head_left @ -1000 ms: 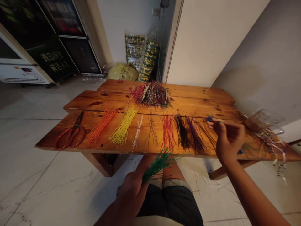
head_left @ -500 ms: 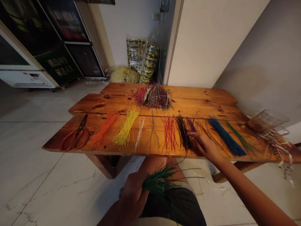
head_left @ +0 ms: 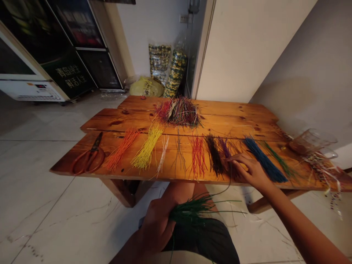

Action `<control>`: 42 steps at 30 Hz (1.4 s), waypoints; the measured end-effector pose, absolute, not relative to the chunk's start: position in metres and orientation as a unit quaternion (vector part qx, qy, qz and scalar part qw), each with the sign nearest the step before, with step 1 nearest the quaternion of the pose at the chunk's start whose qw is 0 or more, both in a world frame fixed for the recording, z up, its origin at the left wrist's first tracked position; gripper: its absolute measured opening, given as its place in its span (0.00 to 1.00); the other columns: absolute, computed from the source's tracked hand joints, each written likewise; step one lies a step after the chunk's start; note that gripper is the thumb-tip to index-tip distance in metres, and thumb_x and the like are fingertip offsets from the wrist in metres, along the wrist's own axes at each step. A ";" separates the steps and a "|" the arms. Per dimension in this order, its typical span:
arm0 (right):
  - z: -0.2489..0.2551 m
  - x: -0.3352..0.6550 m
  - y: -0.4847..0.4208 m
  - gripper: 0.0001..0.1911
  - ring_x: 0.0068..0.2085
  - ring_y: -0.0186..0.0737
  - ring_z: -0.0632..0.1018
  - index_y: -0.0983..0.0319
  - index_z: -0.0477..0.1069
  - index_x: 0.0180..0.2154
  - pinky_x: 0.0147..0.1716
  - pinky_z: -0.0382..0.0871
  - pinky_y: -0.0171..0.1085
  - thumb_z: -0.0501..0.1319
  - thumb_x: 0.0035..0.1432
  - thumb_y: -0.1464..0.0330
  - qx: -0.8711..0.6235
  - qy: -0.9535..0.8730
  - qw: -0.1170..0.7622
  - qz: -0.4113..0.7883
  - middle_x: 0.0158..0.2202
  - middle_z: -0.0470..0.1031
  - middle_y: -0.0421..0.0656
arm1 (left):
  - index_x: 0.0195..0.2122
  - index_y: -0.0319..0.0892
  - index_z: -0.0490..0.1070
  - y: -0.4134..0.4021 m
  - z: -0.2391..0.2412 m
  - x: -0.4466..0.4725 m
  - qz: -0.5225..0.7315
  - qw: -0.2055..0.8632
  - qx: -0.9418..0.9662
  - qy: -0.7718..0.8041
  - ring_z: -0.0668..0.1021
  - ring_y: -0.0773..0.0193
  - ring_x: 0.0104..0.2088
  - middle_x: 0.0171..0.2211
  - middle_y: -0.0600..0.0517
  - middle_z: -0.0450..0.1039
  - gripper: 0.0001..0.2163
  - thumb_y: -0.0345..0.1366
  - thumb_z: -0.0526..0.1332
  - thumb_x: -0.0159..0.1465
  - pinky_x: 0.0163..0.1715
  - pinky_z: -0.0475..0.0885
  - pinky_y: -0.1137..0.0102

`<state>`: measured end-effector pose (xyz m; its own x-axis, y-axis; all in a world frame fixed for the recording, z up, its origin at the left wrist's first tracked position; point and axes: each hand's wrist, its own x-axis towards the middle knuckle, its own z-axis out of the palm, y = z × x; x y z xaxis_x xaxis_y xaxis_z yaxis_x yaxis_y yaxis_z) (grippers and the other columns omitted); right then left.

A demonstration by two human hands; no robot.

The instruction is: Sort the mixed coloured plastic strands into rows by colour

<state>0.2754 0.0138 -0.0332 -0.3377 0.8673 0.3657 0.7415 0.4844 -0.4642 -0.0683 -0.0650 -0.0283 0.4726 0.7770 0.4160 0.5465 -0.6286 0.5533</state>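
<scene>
Bundle point(head_left: 192, 212) of green strands clenched in left hand point(head_left: 156, 227) above lap. Right hand point(head_left: 251, 170) laid on purple pile point(head_left: 224, 146) near table point(head_left: 110, 117) edge, fingers half-curled; pinch cannot be told. Strands best lifted singly, black pile point(head_left: 214, 157) undisturbed.

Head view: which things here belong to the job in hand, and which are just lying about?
In hand: green bundle gripped in left hand; right hand at the purple pile; black pile and blue pile beside it; mixed heap behind.
Lying about: scissors, clear container, patterned bags on the floor.
</scene>
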 end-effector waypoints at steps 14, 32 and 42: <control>0.063 0.189 -0.055 0.06 0.27 0.40 0.72 0.60 0.71 0.38 0.28 0.65 0.41 0.61 0.55 0.70 -0.261 -0.816 0.455 0.245 0.26 0.72 0.42 | 0.26 0.42 0.63 -0.052 -0.027 -0.073 0.346 0.054 0.865 0.358 0.69 0.66 0.19 0.19 0.54 0.64 0.07 0.25 0.48 0.54 0.19 0.61 0.73; 0.046 0.161 -0.059 0.15 0.29 0.36 0.72 0.60 0.73 0.41 0.28 0.65 0.37 0.63 0.51 0.78 -0.258 -0.836 0.443 0.197 0.29 0.73 0.41 | 0.30 0.42 0.67 -0.043 0.002 -0.108 0.254 -0.236 0.875 0.338 0.68 0.66 0.21 0.19 0.55 0.66 0.07 0.26 0.50 0.58 0.22 0.60 0.71; 0.056 0.159 -0.084 0.21 0.32 0.40 0.72 0.60 0.71 0.44 0.30 0.67 0.41 0.60 0.48 0.82 -0.211 -0.839 0.469 0.178 0.31 0.71 0.43 | 0.34 0.44 0.67 -0.048 0.027 -0.117 0.250 -0.275 0.881 0.293 0.70 0.66 0.24 0.21 0.56 0.68 0.02 0.33 0.58 0.59 0.25 0.60 0.71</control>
<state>0.1588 -0.0836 0.0563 -0.4711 0.5203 0.7123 0.1865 0.8480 -0.4961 -0.1165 -0.0478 0.0268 0.7026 0.3787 0.6025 0.6544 -0.6763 -0.3381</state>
